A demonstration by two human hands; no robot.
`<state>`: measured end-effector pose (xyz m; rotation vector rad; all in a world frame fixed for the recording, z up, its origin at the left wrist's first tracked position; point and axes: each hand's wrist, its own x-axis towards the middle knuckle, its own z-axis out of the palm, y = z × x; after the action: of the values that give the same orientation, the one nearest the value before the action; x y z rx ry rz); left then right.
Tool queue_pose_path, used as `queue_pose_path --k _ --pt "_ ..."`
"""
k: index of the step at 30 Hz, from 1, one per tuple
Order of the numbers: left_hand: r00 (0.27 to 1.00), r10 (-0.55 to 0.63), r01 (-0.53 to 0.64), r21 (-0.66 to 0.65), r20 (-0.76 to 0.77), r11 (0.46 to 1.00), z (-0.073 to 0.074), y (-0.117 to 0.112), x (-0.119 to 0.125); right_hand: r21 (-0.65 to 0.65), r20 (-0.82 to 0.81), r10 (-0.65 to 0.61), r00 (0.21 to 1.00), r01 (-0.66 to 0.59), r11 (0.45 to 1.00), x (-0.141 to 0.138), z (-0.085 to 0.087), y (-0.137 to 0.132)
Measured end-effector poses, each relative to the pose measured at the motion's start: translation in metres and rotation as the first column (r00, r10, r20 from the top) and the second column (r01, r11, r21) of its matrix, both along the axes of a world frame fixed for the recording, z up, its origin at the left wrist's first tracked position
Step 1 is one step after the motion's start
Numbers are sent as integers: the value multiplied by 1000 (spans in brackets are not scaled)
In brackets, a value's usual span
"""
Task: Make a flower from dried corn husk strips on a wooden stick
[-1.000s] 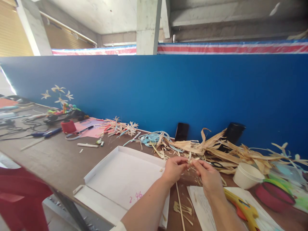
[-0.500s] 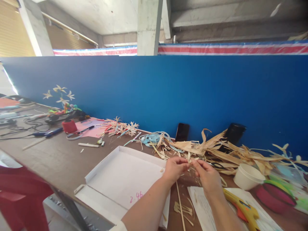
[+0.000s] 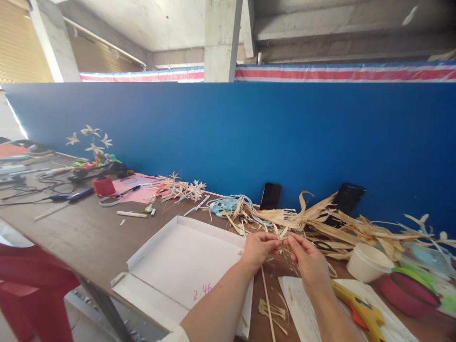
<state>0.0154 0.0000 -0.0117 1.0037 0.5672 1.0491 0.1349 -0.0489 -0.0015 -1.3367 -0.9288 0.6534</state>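
My left hand (image 3: pixel 259 250) and my right hand (image 3: pixel 309 260) meet over the brown table (image 3: pixel 78 232), fingertips pinched together on a small bundle of dried straw strips (image 3: pixel 282 233). A thin wooden stick (image 3: pixel 266 304) runs down from that bundle toward me. Behind my hands lies a heap of dried husk leaves (image 3: pixel 342 225). A shallow white cardboard box lid (image 3: pixel 181 263) with pink numbers sits just left of my left hand.
A yellow glue gun (image 3: pixel 359 308) rests on a white sheet (image 3: pixel 302 313) by my right forearm. A white cup (image 3: pixel 366 262), two dark phones (image 3: pixel 270 195) against the blue partition (image 3: pixel 228 137), straw flowers (image 3: pixel 181 189), a red spool (image 3: pixel 103 186), and a red chair (image 3: pixel 32 289) surround the spot.
My hands stay pinched on the straw bundle, with only small finger shifts. The view has drifted slightly.
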Motion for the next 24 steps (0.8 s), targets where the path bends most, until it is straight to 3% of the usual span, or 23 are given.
queue_pose_path --k 8,14,19,24 --pt "999 37 -38 -49 -3 998 -4 1 5 83 -18 -124 992 125 989 10 0 2" --pt "998 50 -51 -73 -24 996 -5 2 6 145 -29 -152 988 154 977 22 32 -8" --pt "996 53 -56 -32 -72 998 -6 3 5 -128 304 -38 952 80 989 37 57 -31" --pt "994 28 -26 14 -110 1000 -9 2 5 -374 670 159 725 146 916 48 58 -57"
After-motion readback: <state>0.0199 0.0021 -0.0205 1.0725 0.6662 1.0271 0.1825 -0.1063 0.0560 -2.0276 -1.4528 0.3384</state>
